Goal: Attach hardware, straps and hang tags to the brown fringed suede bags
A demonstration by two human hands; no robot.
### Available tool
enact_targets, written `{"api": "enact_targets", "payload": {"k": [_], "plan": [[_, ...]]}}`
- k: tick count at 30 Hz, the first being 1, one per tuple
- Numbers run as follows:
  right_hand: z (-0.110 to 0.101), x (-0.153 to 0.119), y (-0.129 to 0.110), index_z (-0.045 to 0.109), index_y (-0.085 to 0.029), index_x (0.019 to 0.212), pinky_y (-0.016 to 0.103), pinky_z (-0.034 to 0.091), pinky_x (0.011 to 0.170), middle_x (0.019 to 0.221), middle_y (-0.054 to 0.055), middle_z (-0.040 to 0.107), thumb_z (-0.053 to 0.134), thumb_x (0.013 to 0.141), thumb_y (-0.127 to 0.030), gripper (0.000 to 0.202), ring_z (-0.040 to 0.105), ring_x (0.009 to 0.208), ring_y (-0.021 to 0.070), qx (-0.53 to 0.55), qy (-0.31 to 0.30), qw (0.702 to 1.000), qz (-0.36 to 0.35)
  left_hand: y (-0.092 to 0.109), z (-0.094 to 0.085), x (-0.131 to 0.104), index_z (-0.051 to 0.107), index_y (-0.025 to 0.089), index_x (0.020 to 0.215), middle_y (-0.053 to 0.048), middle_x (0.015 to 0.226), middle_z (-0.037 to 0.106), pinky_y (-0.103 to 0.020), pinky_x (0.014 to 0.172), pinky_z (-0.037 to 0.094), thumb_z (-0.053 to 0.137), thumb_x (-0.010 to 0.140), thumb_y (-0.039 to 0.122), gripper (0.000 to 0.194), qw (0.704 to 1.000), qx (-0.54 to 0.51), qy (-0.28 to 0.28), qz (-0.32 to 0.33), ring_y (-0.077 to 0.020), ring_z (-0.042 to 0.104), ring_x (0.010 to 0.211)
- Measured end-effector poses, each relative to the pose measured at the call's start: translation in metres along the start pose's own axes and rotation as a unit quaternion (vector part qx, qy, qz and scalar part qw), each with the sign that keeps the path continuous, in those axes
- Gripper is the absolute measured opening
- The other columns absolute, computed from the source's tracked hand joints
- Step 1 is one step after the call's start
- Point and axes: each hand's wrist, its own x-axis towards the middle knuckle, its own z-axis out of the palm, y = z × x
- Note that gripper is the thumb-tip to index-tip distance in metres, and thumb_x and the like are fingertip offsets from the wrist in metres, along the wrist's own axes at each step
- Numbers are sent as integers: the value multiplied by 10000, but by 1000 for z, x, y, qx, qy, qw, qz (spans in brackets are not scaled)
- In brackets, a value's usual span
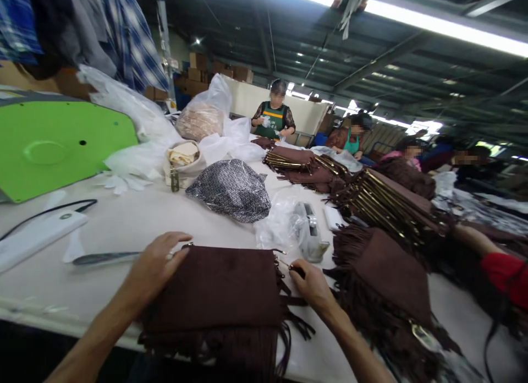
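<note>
A dark brown fringed bag lies flat on the white table at its near edge, its fringe hanging toward me and off the right side. My left hand grips its upper left corner, thumb on top. Just off the upper right corner, my right hand is closed in a pinch. A small dark piece with a glint of metal shows at its fingertips, too small to name. Beyond the bag sits a tape dispenser partly under clear plastic. Left of my left hand lies a long, thin, dark-handled tool.
Stacked brown bags with gold metal edges and a fringed bag fill the right. A co-worker's red sleeve reaches in there. A patterned bundle, cloth pouch, green machine and white corded device stand leftward.
</note>
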Motion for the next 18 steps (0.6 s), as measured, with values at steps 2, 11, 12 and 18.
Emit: {"api": "enact_targets", "payload": {"k": [2,11,12,18], "plan": [[-5,-3,-5,639,-201,849,295,443,739,816,37,685,488,849,-258,162,635,789,209,7,1,1000,-9,52,30,17,605,208,1080,-79,1123,659,-399,990,459,449,910,305,250,995,-67,-57,54,-240,590,1081],[-32,-21,-15,673,-226,946,320,457,791,885,75,669,460,949,-230,214,605,857,229,-32,70,990,-121,150,123,63,667,241,1054,-57,1182,641,-373,1008,410,591,874,196,201,940,-122,-232,219,-241,565,1136],[-33,-24,-13,679,-228,954,328,459,809,898,80,673,454,955,-233,225,606,871,232,-31,76,989,-123,149,125,63,669,243,1032,-42,1128,659,-340,975,425,594,877,212,175,935,-126,-243,225,-225,587,1089],[-30,-29,-10,674,-227,1112,364,485,875,1045,85,701,576,873,-250,259,635,940,247,66,34,995,-70,146,126,53,631,243,955,15,953,672,-247,765,454,592,884,238,81,930,-125,-267,221,-171,629,885]]}}
